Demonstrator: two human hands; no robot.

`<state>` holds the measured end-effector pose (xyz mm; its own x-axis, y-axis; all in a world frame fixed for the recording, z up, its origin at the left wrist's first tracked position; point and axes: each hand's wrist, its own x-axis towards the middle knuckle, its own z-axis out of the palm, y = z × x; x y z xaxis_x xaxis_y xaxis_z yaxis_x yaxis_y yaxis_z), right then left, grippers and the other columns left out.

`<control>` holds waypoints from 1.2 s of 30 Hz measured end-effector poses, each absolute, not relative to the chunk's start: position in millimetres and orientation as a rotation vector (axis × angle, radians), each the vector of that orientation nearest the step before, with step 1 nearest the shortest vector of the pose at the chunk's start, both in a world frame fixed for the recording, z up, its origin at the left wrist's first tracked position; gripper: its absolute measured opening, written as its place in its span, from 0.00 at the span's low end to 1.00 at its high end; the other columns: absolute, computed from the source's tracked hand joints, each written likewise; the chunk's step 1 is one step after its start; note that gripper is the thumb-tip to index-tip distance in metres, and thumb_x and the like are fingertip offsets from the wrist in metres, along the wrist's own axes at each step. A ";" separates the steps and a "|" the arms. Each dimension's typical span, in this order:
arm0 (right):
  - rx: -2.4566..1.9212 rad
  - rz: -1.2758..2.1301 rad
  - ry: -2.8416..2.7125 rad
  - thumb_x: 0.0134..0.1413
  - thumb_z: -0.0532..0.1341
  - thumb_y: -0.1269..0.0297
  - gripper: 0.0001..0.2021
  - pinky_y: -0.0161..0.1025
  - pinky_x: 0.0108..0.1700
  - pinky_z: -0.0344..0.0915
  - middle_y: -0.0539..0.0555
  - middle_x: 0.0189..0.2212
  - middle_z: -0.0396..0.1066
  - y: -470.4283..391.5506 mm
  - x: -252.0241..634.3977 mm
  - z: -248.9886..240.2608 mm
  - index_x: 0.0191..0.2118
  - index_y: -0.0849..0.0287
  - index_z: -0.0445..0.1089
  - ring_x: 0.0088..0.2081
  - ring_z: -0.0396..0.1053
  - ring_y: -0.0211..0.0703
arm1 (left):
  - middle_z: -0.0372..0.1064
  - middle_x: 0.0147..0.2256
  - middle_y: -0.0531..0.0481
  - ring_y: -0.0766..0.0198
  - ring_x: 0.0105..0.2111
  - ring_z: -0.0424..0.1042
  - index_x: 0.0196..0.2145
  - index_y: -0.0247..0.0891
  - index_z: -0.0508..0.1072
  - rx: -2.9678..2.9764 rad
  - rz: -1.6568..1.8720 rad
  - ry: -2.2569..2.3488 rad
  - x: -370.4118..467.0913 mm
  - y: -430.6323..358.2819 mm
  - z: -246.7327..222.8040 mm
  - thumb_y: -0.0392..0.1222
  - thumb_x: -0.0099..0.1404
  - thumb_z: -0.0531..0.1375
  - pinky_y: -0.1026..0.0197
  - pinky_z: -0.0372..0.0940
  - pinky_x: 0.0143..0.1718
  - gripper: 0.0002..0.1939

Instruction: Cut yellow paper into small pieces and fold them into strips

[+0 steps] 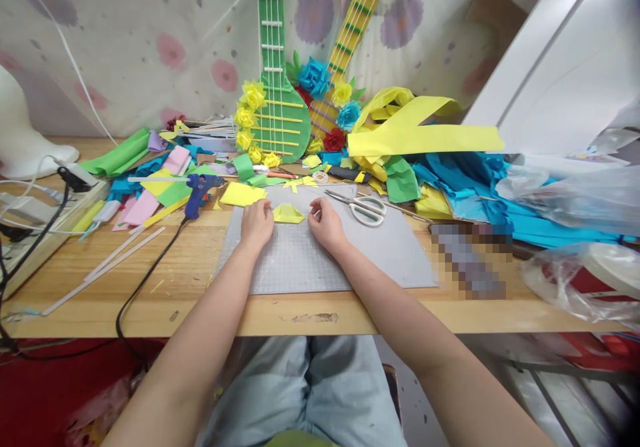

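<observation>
On the grey cutting mat [400, 260] lies a small piece of yellow folded paper [289, 214], between my two hands. My left hand [257, 224] rests at its left end, fingers loosely bent and apart; whether they touch the paper is hard to tell. At the other side, my right hand [327, 224] is just beyond the paper's right tip, its fingers loosely curled with a gap and nothing seen in them. A pair of scissors [369, 211] with pale handles lies to the right of that hand. Behind my left hand is a flat yellow paper sheet [243, 194].
A blue glue gun [201, 194] with a black cord stands left, near white strips [113, 260]. Green [283, 117] and yellow [327, 110] paper-flowered instrument models lean at the back. Blue crepe paper [470, 187] and a bagged tub [595, 280] are right.
</observation>
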<state>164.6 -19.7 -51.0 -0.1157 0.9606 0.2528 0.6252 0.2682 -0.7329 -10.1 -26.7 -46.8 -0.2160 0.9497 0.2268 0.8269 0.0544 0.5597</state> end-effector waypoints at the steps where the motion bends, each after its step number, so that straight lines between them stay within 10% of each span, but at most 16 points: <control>1: -1.437 0.620 -1.832 0.45 0.51 0.71 0.13 0.33 0.34 0.60 0.48 0.33 0.66 -20.2 166.4 -50.5 0.41 0.58 0.58 0.27 0.62 0.32 | 0.70 0.42 0.49 0.57 0.45 0.63 0.41 0.41 0.67 1.842 0.872 2.130 -8.5 -26.7 -45.8 0.34 0.57 0.49 0.56 0.58 0.48 0.15; 10: -1.407 0.517 -1.965 0.46 0.53 0.70 0.14 0.36 0.38 0.60 0.50 0.36 0.69 -22.7 164.7 -54.4 0.42 0.57 0.61 0.34 0.64 0.37 | 0.70 0.30 0.52 0.61 0.34 0.69 0.34 0.42 0.68 1.745 0.683 2.188 0.2 -36.1 -36.4 0.44 0.57 0.52 0.60 0.60 0.35 0.09; 16: -1.404 0.461 -2.056 0.48 0.53 0.72 0.13 0.37 0.40 0.60 0.50 0.37 0.71 -24.5 165.5 -53.9 0.42 0.56 0.63 0.38 0.63 0.40 | 0.70 0.37 0.48 0.62 0.40 0.67 0.38 0.39 0.69 1.906 0.931 2.086 -3.0 -19.6 -41.3 0.40 0.58 0.51 0.61 0.60 0.43 0.12; 36: -1.402 0.555 -1.910 0.47 0.51 0.71 0.18 0.34 0.35 0.60 0.51 0.36 0.68 -23.4 167.8 -50.0 0.47 0.58 0.57 0.30 0.64 0.35 | 0.73 0.36 0.47 0.57 0.36 0.71 0.30 0.40 0.74 2.147 -0.389 1.913 34.9 33.2 13.7 0.40 0.43 0.64 0.62 0.63 0.35 0.12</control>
